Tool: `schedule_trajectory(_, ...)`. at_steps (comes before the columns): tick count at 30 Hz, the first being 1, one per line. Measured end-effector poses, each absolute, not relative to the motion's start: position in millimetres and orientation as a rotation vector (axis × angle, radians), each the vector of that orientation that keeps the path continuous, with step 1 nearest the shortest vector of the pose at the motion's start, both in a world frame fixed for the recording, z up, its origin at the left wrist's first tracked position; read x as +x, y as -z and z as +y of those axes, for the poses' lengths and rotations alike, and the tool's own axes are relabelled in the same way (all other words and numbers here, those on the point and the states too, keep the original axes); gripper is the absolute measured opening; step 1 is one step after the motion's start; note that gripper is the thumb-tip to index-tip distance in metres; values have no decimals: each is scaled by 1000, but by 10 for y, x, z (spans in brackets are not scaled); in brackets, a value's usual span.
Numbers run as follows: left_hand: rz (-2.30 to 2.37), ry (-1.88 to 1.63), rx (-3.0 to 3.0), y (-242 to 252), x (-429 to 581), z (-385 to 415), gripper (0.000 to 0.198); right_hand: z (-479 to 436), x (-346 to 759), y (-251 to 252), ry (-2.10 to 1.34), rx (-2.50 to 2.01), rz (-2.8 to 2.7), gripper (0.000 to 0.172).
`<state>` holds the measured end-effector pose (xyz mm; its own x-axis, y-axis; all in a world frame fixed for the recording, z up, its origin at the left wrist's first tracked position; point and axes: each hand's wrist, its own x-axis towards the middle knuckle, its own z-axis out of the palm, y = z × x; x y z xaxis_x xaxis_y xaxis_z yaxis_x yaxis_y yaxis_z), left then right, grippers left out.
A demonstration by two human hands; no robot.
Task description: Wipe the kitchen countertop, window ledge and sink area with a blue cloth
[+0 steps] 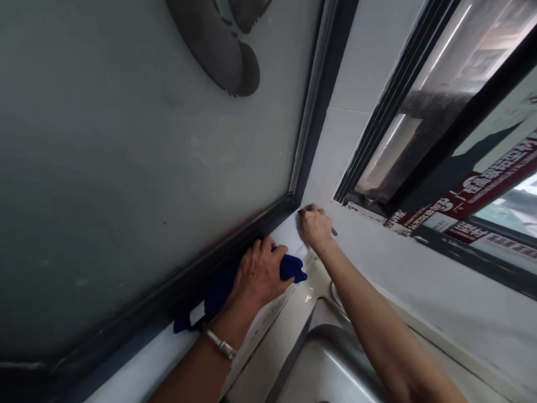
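A bunched blue cloth [218, 288] lies along the light ledge under the window frame. My left hand [260, 271], a bracelet at its wrist, is closed over the cloth, with blue showing on both sides of it. In the corner, by the end of the frame, my right hand [315, 225] is closed round a thin dark tool [334, 230]. Only a short end of this tool sticks out beside the hand; a dark tip shows near the fingers at the frame. Its kind is hidden by my fingers.
A large frosted glass pane [138, 168] in a dark frame fills the left. Below my hands is a steel sink [331, 364] set in a pale counter [268, 341]. On the right, a sliding window [390, 140] with red and white printed tape meets the tiled wall [348, 84].
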<state>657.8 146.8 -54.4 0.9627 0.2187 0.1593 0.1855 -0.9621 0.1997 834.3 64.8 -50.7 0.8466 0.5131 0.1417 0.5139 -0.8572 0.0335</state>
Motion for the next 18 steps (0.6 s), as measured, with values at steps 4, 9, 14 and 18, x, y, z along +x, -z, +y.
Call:
schedule_trajectory(4, 297, -266, 2938, 534, 6578, 1457, 49, 741, 8448, 540, 254, -2981, -868, 34)
schedule_trajectory(9, 310, -259, 2948, 552, 6588, 1470, 49, 658, 8524, 583, 251, -2890, -992, 31)
schedule_trajectory(14, 291, -341, 2951, 578, 6627, 1498, 49, 579, 8471, 577, 227, -2825, -1044, 36)
schedule_trajectory(18, 324, -329, 2965, 542, 6630, 1511, 42, 506, 8188, 580, 136, -2604, -1113, 37)
